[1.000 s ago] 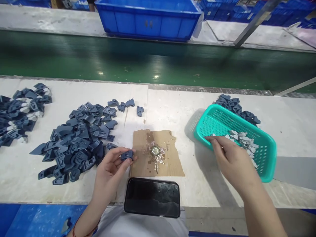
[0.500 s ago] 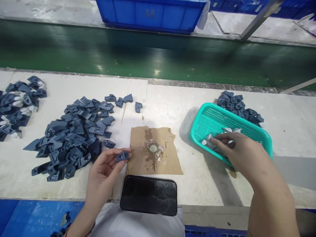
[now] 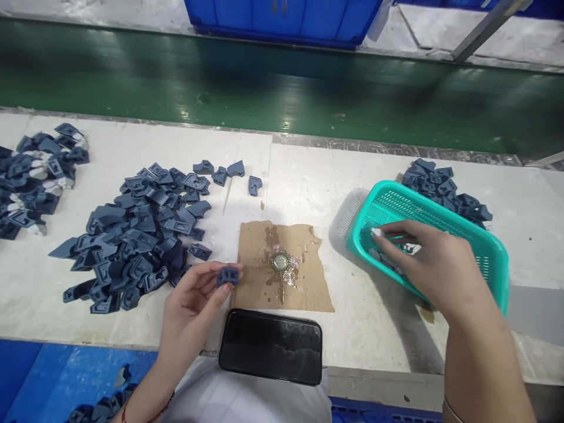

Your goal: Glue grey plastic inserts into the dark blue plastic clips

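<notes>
Between the thumb and fingers of my left hand (image 3: pixel 194 302) is a dark blue plastic part (image 3: pixel 228 276), held just left of the brown cardboard (image 3: pixel 253 282). My right hand (image 3: pixel 434 264) is over the green basket (image 3: pixel 500 261), its thumb and forefinger pinching a small white piece (image 3: pixel 377 233). More white pieces lie in the basket below, partly hidden by the hand. On the cardboard, a small round greenish item (image 3: pixel 281 262) sits amid wet spots.
A black phone (image 3: pixel 271 346) lies at the table's near edge. Heaps of dark blue parts (image 3: pixel 132 235) lie left, with a mixed blue and white heap (image 3: pixel 39 176) farther left. Another blue heap (image 3: pixel 445 188) is behind the basket. Beyond runs a green belt (image 3: pixel 264 88) and blue crate (image 3: pixel 286 20).
My right hand has lifted slightly, with a white piece now at its fingertips. The blue part in my left hand has turned. The whole view has shifted a little.
</notes>
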Tool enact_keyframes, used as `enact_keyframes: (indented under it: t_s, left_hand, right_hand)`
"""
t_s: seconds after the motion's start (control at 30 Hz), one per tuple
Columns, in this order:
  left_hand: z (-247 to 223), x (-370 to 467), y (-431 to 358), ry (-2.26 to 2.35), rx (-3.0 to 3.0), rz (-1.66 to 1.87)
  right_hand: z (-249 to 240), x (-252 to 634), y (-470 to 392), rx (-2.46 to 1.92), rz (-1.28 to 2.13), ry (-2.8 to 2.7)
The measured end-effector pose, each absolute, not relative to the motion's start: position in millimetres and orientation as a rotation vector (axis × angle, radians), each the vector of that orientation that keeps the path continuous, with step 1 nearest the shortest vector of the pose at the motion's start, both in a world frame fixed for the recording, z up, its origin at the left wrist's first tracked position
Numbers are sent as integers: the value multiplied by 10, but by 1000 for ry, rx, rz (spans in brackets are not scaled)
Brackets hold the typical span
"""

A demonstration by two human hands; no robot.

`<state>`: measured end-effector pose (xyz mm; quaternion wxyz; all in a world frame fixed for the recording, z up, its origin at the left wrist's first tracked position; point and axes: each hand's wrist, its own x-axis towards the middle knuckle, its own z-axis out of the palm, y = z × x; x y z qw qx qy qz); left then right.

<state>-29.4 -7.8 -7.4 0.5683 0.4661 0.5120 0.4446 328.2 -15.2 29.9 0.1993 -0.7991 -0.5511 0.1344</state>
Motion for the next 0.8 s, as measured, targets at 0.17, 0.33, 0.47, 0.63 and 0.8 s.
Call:
enact_keyframes:
  t_s: [0.17, 0.33, 0.47, 0.63, 0.8]
  left_hand:
    - [-43, -254, -69, 1189, 1077, 1058]
    - [18, -180, -79, 1224, 1069, 1034]
    - [60, -127, -83, 1206, 1068, 1033]
    - [46, -116, -97, 1184, 1138, 976]
    - [2, -145, -122, 1223, 1256, 926]
  right_hand:
    - [512, 2928, -168, -1764, 508, -1342]
    - [579, 2602, -61, -1437, 866, -1369]
    - [522, 2390, 97, -1294, 1170, -1337]
    - [371, 2218, 189, -1396, 1207, -1526]
    - [222, 2265, 151, -1515, 995, -1850]
